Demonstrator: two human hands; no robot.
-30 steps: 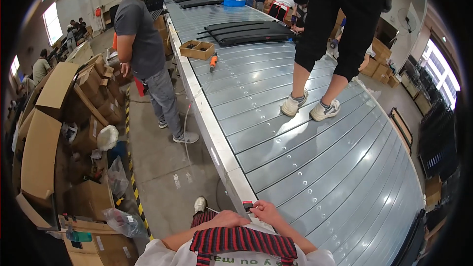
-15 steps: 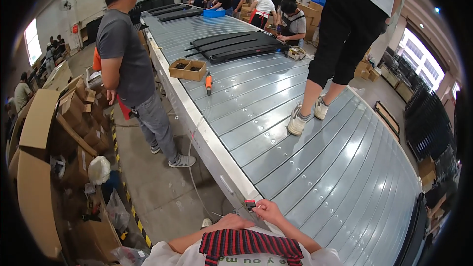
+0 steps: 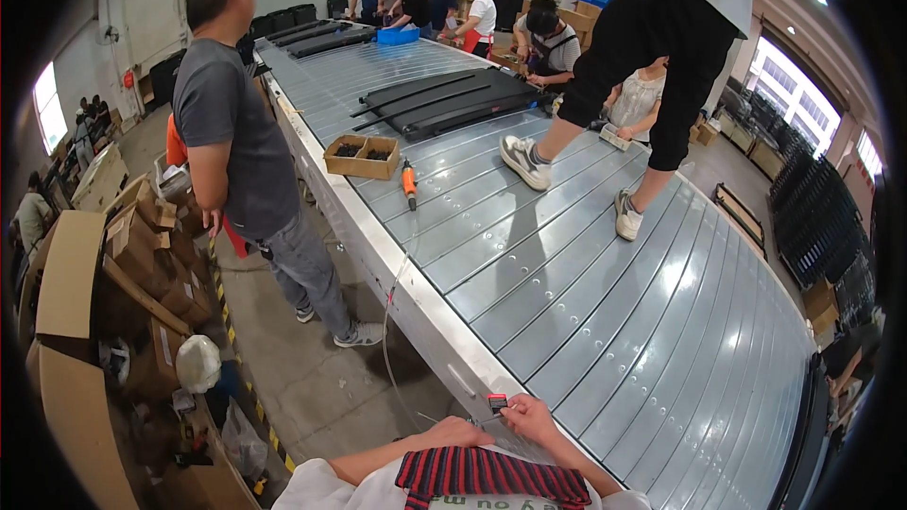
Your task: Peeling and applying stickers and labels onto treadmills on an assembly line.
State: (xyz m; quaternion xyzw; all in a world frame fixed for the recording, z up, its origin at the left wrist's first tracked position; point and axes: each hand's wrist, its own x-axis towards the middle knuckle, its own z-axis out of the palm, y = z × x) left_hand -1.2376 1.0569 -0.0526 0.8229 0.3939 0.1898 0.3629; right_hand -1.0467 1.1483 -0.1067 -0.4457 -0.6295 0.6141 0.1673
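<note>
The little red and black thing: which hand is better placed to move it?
Probably the right hand: it seems to be holding the red and black thing. The left hand sits off to the left, apart from it.

A small, flat, roughly rectangular object (image 3: 497, 403), bright red along its top and black below, was pinched at the fingertips of the right hand (image 3: 529, 417), near the conveyor's pale side rail (image 3: 452, 321). Its red edge pointed away from the person; its finer details were too small to make out.
</note>
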